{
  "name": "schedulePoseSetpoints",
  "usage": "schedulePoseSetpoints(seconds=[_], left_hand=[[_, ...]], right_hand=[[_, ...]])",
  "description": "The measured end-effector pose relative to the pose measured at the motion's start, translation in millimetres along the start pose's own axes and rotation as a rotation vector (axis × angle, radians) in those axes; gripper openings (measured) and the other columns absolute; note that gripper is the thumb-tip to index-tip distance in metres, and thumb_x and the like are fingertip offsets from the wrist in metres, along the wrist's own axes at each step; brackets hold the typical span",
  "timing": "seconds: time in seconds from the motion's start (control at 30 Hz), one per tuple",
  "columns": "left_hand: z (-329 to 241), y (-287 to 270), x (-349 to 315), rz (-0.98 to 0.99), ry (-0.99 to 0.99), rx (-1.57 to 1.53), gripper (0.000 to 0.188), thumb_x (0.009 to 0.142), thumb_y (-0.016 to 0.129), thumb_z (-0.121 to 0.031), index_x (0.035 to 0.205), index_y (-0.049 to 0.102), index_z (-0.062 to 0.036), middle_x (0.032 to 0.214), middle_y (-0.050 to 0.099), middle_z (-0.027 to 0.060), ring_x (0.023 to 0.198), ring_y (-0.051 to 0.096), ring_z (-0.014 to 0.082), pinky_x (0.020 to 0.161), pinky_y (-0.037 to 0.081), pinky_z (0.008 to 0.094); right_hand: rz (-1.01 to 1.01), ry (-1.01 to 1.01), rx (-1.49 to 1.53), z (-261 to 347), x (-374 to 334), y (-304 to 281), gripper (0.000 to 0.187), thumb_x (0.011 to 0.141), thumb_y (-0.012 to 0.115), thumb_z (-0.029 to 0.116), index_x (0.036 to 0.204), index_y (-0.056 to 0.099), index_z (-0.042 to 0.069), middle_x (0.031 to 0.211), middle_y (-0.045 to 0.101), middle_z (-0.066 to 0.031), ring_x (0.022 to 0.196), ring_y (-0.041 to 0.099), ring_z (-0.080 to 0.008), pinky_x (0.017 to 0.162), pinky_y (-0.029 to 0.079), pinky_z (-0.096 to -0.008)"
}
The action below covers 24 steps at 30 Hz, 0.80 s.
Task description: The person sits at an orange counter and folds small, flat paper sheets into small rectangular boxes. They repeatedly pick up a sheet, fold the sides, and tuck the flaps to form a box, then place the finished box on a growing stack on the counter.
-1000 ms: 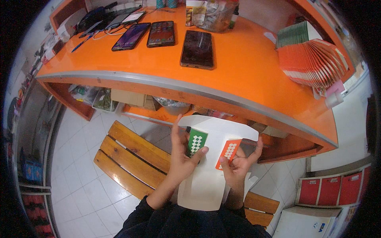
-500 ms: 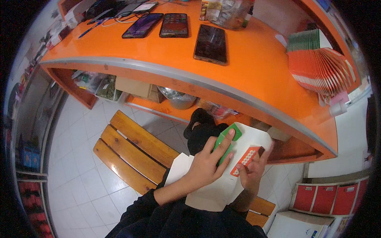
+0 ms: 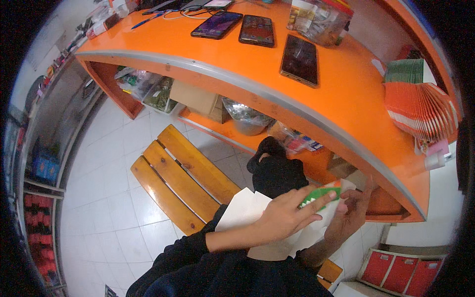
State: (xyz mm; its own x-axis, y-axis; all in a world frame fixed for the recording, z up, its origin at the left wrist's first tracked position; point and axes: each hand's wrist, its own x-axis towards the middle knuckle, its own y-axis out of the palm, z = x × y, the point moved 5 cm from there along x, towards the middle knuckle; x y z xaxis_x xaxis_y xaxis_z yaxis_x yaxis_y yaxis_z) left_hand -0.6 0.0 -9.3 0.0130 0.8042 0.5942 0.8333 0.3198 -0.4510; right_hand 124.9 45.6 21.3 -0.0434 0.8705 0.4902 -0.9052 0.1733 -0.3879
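A partly folded paper carton (image 3: 322, 193), green and orange-red outside, is held up over my lap between my hands. My left hand (image 3: 292, 212) reaches across the lap, its fingers laid over the green face and bent round it. On the carton's far side my right hand (image 3: 350, 214) pinches the white edge with curled fingers, partly smeared by motion. Below both hands, white card (image 3: 243, 210) rests on my lap, its plain side up. My forearms hide part of it, and whether it joins the coloured carton I cannot tell.
An orange desk (image 3: 213, 52) curves ahead, bearing several phones (image 3: 300, 60), a clear tub (image 3: 321, 22) and a fanned stack of folded green and orange cartons (image 3: 420, 109). Under it are bags and a cardboard box (image 3: 195, 99). A slatted wooden bench (image 3: 183, 180) stands to the left.
The view has shifted, so the desk sits further right. The carton's orange panel has turned out of sight, and both hands have closed nearer together around the green part.
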Motion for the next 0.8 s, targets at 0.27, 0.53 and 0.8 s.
schedulePoseSetpoints(seconds=[0.27,0.53,0.8], left_hand=[[3.3,-16.4,1.8,0.024,-0.104,-0.219,0.051,0.071,0.064,-0.022,0.115,0.041,-0.0063,0.107,0.047,0.0158,0.092,0.05,0.0261,0.08,0.041,0.0331],[37.6,-25.7,-11.3,-0.296,-0.357,-0.532,0.026,0.074,0.06,-0.004,0.097,0.049,0.0024,0.097,0.057,0.0135,0.082,0.055,0.0121,0.072,0.044,0.0245],[43.2,-34.0,-6.0,-0.322,-0.476,-0.588,0.014,0.079,0.055,-0.005,0.09,0.054,0.0033,0.092,0.059,0.0101,0.079,0.053,0.0079,0.067,0.043,0.021]], right_hand=[[0.271,-0.06,0.056,24.1,14.4,13.3,0.023,0.08,0.05,0.02,0.085,0.06,0.0,0.082,0.062,-0.012,0.074,0.059,-0.0192,0.069,0.045,-0.0296],[0.292,-0.008,0.283,4.0,0.7,45.2,0.024,0.067,0.062,-0.004,0.09,0.06,0.0,0.088,0.061,-0.0117,0.077,0.058,-0.0161,0.066,0.048,-0.0243],[0.212,-0.116,0.337,-10.1,-7.0,59.2,0.022,0.062,0.069,-0.001,0.081,0.058,-0.002,0.08,0.06,-0.0104,0.066,0.057,-0.0125,0.056,0.047,-0.021]])
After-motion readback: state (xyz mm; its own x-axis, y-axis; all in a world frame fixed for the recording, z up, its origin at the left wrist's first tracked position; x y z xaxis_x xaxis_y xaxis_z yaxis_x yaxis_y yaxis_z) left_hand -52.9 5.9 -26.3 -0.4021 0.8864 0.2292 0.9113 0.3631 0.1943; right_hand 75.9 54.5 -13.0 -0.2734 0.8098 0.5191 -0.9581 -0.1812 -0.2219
